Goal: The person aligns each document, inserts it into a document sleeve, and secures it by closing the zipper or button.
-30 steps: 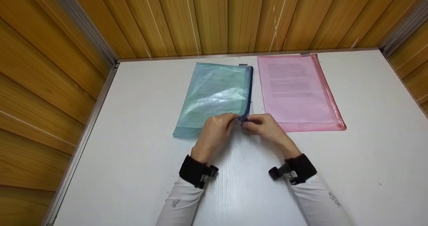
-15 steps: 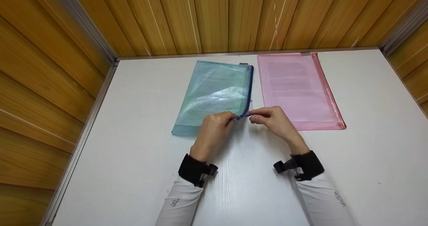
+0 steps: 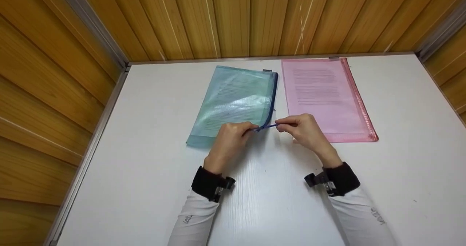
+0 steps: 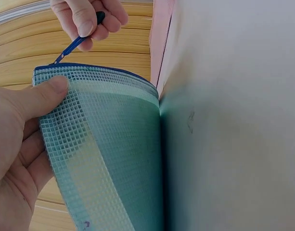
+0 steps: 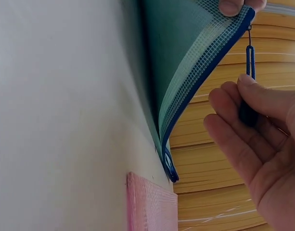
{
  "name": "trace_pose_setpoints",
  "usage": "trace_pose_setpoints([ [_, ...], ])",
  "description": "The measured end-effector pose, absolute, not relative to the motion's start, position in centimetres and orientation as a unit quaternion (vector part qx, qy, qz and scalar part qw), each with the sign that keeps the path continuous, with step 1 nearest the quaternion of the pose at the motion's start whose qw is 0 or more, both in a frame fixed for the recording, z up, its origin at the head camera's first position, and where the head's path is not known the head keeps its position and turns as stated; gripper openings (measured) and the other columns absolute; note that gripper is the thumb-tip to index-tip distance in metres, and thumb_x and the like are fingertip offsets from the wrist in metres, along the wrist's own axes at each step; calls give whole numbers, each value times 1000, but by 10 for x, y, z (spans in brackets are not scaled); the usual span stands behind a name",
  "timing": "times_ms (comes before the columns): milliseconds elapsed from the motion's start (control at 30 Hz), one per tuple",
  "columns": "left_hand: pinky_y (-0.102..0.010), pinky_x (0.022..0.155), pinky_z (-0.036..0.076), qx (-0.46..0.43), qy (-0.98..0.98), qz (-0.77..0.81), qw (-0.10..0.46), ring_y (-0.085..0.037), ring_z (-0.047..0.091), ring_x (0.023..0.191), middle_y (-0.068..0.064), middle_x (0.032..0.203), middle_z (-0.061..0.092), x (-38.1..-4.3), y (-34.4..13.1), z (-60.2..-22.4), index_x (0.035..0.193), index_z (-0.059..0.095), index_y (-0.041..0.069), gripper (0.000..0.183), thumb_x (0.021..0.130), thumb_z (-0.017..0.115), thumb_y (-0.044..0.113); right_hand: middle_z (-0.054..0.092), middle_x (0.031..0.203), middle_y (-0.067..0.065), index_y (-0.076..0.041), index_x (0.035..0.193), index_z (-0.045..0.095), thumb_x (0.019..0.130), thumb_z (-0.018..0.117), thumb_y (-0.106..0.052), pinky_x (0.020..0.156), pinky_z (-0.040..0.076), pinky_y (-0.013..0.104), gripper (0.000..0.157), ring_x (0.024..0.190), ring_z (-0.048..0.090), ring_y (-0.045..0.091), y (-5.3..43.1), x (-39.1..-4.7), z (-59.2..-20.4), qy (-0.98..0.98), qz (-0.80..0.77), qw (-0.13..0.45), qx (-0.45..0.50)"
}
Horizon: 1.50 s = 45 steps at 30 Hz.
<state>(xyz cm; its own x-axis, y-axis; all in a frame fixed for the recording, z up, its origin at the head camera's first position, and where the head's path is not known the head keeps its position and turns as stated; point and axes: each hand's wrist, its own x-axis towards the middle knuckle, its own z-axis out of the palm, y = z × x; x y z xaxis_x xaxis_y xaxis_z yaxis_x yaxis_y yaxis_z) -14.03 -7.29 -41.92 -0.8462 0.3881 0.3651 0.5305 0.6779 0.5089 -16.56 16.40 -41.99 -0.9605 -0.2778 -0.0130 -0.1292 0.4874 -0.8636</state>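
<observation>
A translucent teal zip folder [image 3: 236, 100] with printed sheets inside lies on the white table, its near right corner lifted. My left hand [image 3: 233, 140] pinches that corner, thumb on the mesh side in the left wrist view. A dark blue zipper [image 5: 195, 91] runs along the folder's right edge. From the slider at the lifted corner a blue cord zipper pull [image 4: 70, 46] stretches out taut. Its dark end is pinched between thumb and fingers of my right hand [image 3: 302, 129], which is apart from the folder itself.
A pink zip folder [image 3: 316, 89] with printed paper in it lies flat at the right, its near edge partly behind my right hand. Wood-patterned panels [image 3: 233, 20] stand behind and left of the white table [image 3: 145, 187].
My right hand has moved right and slightly away from me, drawing the blue zipper pull out straight from the slider. The left hand keeps its grip on the corner.
</observation>
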Motion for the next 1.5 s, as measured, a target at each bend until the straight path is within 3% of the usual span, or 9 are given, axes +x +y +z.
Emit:
trace_pose_setpoints([
  [300, -25, 72, 58, -260, -905, -322, 100, -11, 74, 83, 0, 94, 79, -141, -77, -418, 101, 78, 13, 16, 89, 70, 5, 77, 92, 19, 1, 101, 77, 88, 72, -4, 56, 46, 13, 15, 80, 72, 17, 164, -172, -422, 875, -462, 59, -133],
  [567, -26, 74, 59, -264, -898, -327, 129, -14, 75, 84, -2, 92, 79, -141, -82, -416, 99, 78, 11, 15, 88, 71, 4, 77, 87, 18, 2, 99, 78, 85, 74, -4, 60, 45, 11, 15, 75, 71, 13, 163, -176, -422, 881, -450, 36, -145],
  [867, -26, 76, 60, -263, -893, -336, 141, -18, 76, 86, -6, 93, 79, -142, -89, -412, 96, 78, 7, 12, 89, 70, 3, 77, 91, 19, 2, 99, 78, 87, 73, -5, 67, 48, 9, 14, 82, 74, 21, 163, -181, -414, 880, -447, 46, -155],
  [1167, -25, 78, 59, -257, -889, -352, 137, -17, 76, 89, -6, 95, 79, -143, -90, -410, 97, 77, 7, 12, 89, 69, 4, 77, 92, 18, 0, 100, 78, 87, 73, -5, 67, 48, 8, 14, 81, 71, 14, 164, -187, -411, 887, -434, 44, -154],
  [1500, -25, 77, 60, -223, -887, -373, 158, -16, 76, 89, -6, 94, 79, -145, -103, -404, 95, 78, 7, 10, 90, 69, 4, 77, 91, 19, 1, 98, 78, 88, 72, -3, 66, 46, 8, 13, 82, 73, 20, 174, -191, -416, 899, -414, 19, -144],
])
